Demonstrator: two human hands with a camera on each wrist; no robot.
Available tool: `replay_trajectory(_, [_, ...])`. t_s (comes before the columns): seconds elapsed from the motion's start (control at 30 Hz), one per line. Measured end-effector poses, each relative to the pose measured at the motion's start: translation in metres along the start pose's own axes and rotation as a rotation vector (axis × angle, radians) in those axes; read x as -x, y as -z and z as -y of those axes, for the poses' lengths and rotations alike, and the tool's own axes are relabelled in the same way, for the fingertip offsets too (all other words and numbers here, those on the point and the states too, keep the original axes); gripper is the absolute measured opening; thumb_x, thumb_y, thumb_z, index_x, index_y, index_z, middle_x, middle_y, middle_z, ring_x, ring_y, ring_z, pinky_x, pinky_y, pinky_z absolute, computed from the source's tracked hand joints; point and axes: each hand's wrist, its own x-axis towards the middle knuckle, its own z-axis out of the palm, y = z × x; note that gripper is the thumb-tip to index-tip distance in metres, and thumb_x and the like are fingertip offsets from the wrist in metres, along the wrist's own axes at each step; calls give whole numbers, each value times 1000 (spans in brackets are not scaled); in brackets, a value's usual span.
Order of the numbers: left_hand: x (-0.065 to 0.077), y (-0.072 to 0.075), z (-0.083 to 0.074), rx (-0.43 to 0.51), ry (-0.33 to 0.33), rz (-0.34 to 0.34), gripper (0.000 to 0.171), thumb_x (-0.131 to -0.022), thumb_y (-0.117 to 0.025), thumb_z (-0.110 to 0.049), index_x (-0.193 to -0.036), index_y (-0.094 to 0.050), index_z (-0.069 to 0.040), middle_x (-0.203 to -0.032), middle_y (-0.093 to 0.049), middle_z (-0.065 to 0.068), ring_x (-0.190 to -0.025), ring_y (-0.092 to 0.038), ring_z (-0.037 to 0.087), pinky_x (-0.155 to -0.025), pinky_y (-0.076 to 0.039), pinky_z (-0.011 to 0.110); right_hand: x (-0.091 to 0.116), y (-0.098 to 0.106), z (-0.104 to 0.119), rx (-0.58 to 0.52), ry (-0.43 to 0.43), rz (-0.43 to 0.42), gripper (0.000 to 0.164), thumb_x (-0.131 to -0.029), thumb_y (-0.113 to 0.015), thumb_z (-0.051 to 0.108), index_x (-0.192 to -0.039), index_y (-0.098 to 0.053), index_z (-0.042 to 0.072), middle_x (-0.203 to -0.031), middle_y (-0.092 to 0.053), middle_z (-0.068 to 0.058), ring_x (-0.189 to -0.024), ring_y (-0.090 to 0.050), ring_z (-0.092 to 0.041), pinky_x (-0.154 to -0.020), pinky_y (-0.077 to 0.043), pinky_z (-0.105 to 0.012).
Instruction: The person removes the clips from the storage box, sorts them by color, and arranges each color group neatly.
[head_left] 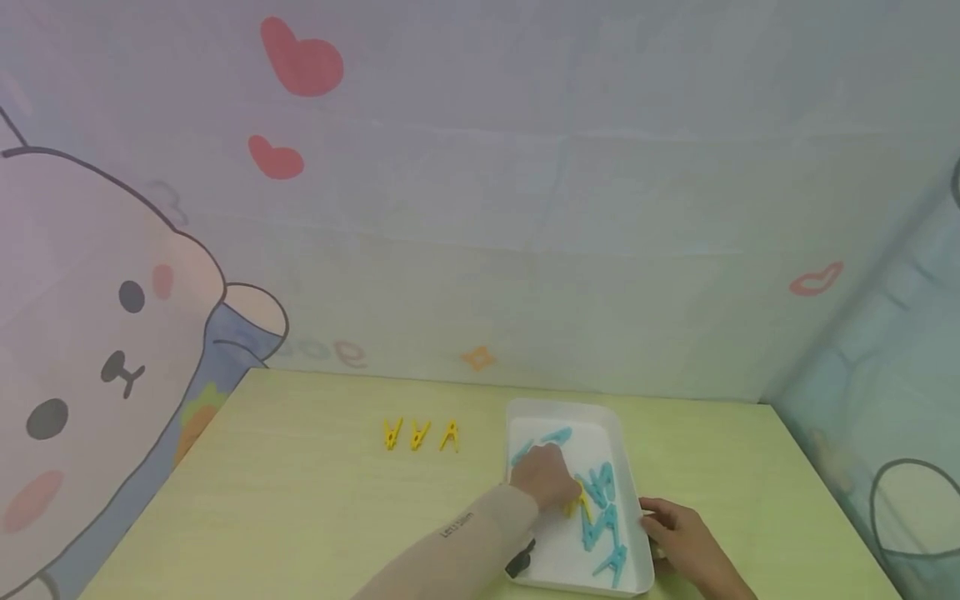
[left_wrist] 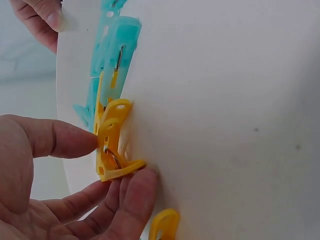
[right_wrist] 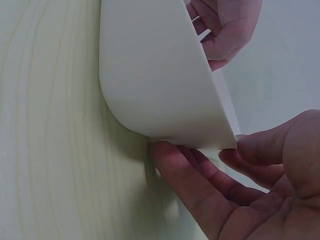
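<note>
I list: left hand [head_left: 546, 477], fingers pinching a yellow plastic clothespin [left_wrist: 120, 171] in the white rectangular tray [head_left: 555, 557], where crowding turquoise plastic clothespins [left_wrist: 122, 32] could snag it; right hand [head_left: 686, 540], fingers clamped on tray's right rim.

The sleeved left forearm [head_left: 459, 542] is extending over the left edge of the tray [head_left: 555, 560], the left hand [head_left: 545, 477] pinching with thumb [left_wrist: 67, 139] and fingers [left_wrist: 139, 196]. The right hand [head_left: 684, 540] is gripping the right edge.

Your left hand [head_left: 546, 477] is bare beyond a pale, close-fitting sleeve [head_left: 459, 548] with small dark lettering [head_left: 457, 525], probably "Let's Slim", though blurred.
</note>
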Motion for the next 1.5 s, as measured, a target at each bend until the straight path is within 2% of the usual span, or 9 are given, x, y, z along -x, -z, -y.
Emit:
replay_trajectory(0.27, [-1, -1, 6, -18, -18, -29, 20, -70, -71, -18, -65, -52, -11, -55, -47, 0, -45, -41, 13, -43, -30, 27, 1, -2, 1, -17, -10, 0, 36, -100, -50, 0, -134, -49, -13, -103, -67, -14, -88, -66, -26, -66, -58, -44])
replay_trajectory(0.47, [2, 8, 4, 39, -31, -20, 19, -71, -70, -17, -65, -53, -11, -56, -49, 1, -46, -44, 15, -43, -33, 28, 2, -2, 1, -20, 21, 0, 36, -100, -49, 0, -134, -48, -14, -102, -67, -14, -88, -67, -29, -66, -58, -45])
replay_trajectory(0.6, [4, 13, 5, 28, -51, -22, 20, -72, -68, -18, -65, -52, -11, -58, -49, 1, -48, -44, 16, -44, -34, 28, 0, -3, 2, -19, 5, 0, 36, -100, -49, 0, -134, -49, -13, -102, -67, -14, -87, -67, -27, -66, -58, -44])
replay_trajectory(0.77, [4, 17, 7, 28, -68, -20, 28, -74, -65, -18, -57, -44, -13, -50, -43, -2, -42, -39, 13, -41, -30, 26, 0, -4, 3, -10, 10, 5, 37, -101, -50, 1, -135, -48, -13, -103, -67, -14, -88, -67, -27, -65, -58, -44])
replay_trajectory(0.9, [4, 20, 5, 50, -56, -6, 37, -76, -64, -17, -52, -36, -15, -42, -36, -6, -36, -35, 10, -39, -26, 24, 1, -2, 2, -5, 12, -7, 37, -100, -50, 1, -134, -49, -13, -101, -67, -13, -87, -67, -27, -65, -58, -43])
replay_trajectory(1.07, [2, 21, 3, 84, -41, 8, 38, -77, -62, -15, -50, -35, -15, -39, -35, -6, -34, -35, 10, -37, -26, 23, 1, 0, 1, 1, 2, -4, 37, -101, -50, 2, -135, -49, -12, -102, -67, -13, -88, -67, -27, -66, -58, -44])
replay_trajectory(1.17, [3, 20, 5, 123, -38, 15, 35, -76, -61, -13, -51, -37, -15, -40, -38, -5, -34, -37, 11, -37, -29, 24, 1, 1, 0, 8, -8, 2, 37, -101, -50, 2, -135, -49, -12, -103, -67, -14, -88, -66, -26, -66, -58, -44])
replay_trajectory(1.3, [2, 22, 7, 228, -24, 34, 27, -75, -61, -11, -53, -45, -12, -43, -45, -2, -38, -44, 14, -38, -33, 26, 0, 1, 0, 16, -15, 3, 37, -101, -50, 3, -135, -48, -12, -104, -67, -14, -88, -66, -26, -66, -58, -44])
replay_trajectory(1.5, [3, 31, 10, 334, 4, 69, 7, -78, -66, -12, -78, -64, -5, -63, -60, 4, -54, -60, 20, -51, -49, 32, -1, 0, -1, 2, -19, 10, 38, -101, -50, 4, -136, -47, -13, -104, -66, -15, -89, -67, -27, -67, -58, -44])
